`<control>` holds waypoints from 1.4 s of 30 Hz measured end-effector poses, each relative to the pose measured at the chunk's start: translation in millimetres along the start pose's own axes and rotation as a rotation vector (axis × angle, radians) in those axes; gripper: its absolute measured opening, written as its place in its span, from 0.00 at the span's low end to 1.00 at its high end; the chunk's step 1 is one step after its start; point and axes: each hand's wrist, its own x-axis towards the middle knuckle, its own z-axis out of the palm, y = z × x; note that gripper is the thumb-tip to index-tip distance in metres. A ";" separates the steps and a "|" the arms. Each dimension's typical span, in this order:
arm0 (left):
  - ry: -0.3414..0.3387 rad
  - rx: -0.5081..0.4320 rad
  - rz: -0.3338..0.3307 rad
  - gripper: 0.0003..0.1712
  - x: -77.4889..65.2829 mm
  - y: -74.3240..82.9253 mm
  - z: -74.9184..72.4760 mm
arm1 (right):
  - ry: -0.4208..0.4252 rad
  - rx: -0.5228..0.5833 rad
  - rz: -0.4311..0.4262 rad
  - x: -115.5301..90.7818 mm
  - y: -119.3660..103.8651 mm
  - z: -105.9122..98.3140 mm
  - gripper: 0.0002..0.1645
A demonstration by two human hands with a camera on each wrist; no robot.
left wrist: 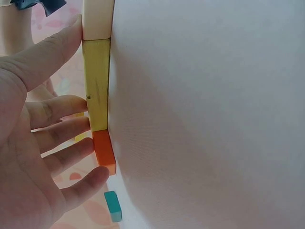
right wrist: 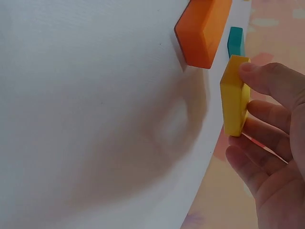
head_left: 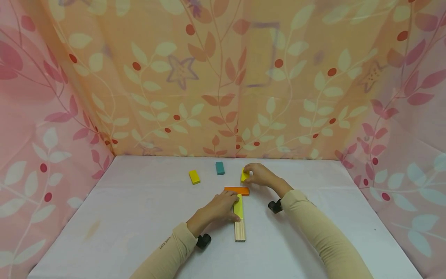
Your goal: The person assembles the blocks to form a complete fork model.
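Observation:
My right hand (head_left: pixel 260 176) pinches a yellow block (right wrist: pixel 233 95) between thumb and fingers, at the far side of the table. An orange block (head_left: pixel 237 191) lies crosswise at the far end of a yellow-green block (head_left: pixel 238 207), and a bare-wood block (head_left: pixel 239 231) continues the row toward me. My left hand (head_left: pixel 219 206) rests along this row with its fingers spread and fairly straight. In the left wrist view its thumb touches near where the wooden and yellow-green blocks (left wrist: pixel 97 86) meet, and the other fingertips lie along the yellow-green and orange blocks (left wrist: pixel 104 151).
Beyond the row, a teal block (head_left: pixel 220 168) and a second yellow block (head_left: pixel 194 177) lie apart on the white tabletop (head_left: pixel 139 224). Floral cloth (head_left: pixel 216 97) walls the table at the back and on both sides.

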 end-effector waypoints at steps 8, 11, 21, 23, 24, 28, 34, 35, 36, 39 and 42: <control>0.004 0.000 0.002 0.41 0.2 -0.1 -0.2 | -0.012 0.025 0.028 1.3 -0.4 4.7 0.25; 0.007 0.009 0.004 0.41 0.1 -0.2 -0.2 | -0.010 0.029 0.032 0.9 -1.3 5.9 0.25; 0.007 0.001 0.004 0.41 0.4 -0.1 0.1 | -0.019 0.022 0.026 -0.7 1.9 8.7 0.23; 0.008 0.001 0.008 0.41 0.6 -0.6 0.3 | -0.020 0.019 0.031 -1.1 2.8 9.0 0.23; 0.008 0.000 0.010 0.41 0.7 -0.9 0.5 | -0.020 0.015 0.033 -1.2 3.2 9.2 0.23; 0.007 0.006 0.016 0.41 0.9 -1.5 1.1 | -0.018 0.004 0.048 -1.3 4.9 10.7 0.24; 0.009 0.003 0.012 0.41 0.8 -1.3 1.1 | -0.011 0.000 0.056 -0.3 7.1 14.3 0.24; 0.009 0.001 0.011 0.41 0.7 -1.3 1.2 | -0.011 0.001 0.060 -0.2 7.2 14.7 0.24; 0.009 0.001 0.011 0.41 0.6 -1.2 1.1 | -0.012 0.006 0.064 0.0 7.1 15.0 0.24; 0.009 0.000 0.009 0.41 0.4 -1.0 0.7 | -0.014 0.010 0.068 0.1 6.8 15.4 0.24; 0.008 0.003 0.009 0.42 0.1 -0.9 0.0 | -0.016 0.014 0.071 0.5 6.3 15.5 0.25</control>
